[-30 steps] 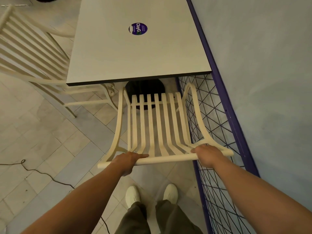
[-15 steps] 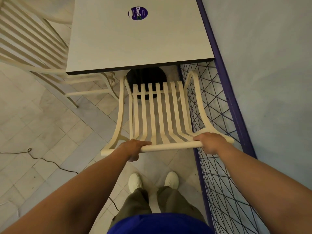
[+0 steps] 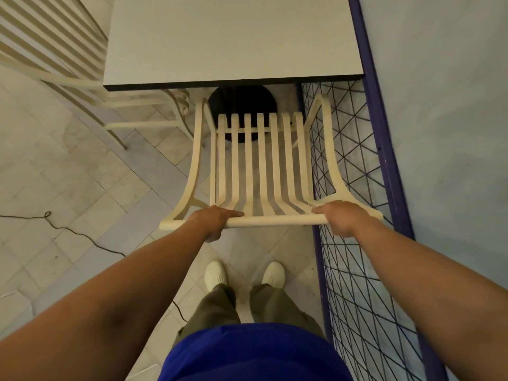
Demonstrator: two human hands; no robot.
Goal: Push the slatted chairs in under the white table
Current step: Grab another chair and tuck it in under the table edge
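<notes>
1. The cream slatted chair with curved armrests [image 3: 258, 166] stands at the near edge of the white square counter [image 3: 233, 39]. Its seat front lies just short of that edge, not yet under it.
2. The left hand [image 3: 213, 220] wraps the chair's top rail left of centre, in a closed grip on the rail. The right hand [image 3: 339, 217] wraps the same rail near its right end, also in a closed grip.
3. The right armrest runs just beside the dark wire-mesh panel with a purple frame [image 3: 357, 270]; whether they touch cannot be told. The purple frame runs along the right edge of the counter, and a pale blue wall [image 3: 445, 133] rises beyond it.
4. On the left, open tiled floor [image 3: 68, 174] lies beside the chair. A thin black cable [image 3: 82, 236] crosses it, well apart from the chair.
5. A second cream slatted chair [image 3: 46, 42] stands at the left edge of the counter, its seat partly under that edge; the frame cuts off its upper left part.
6. The black round counter base [image 3: 242, 105] shows below the near edge, partly hidden by the seat slats.
7. The chair's legs are hard to make out beneath the seat. The far edge of the counter is cut off at the top.
8. Two white shoes [image 3: 217, 274] stand on the floor behind the top rail.
</notes>
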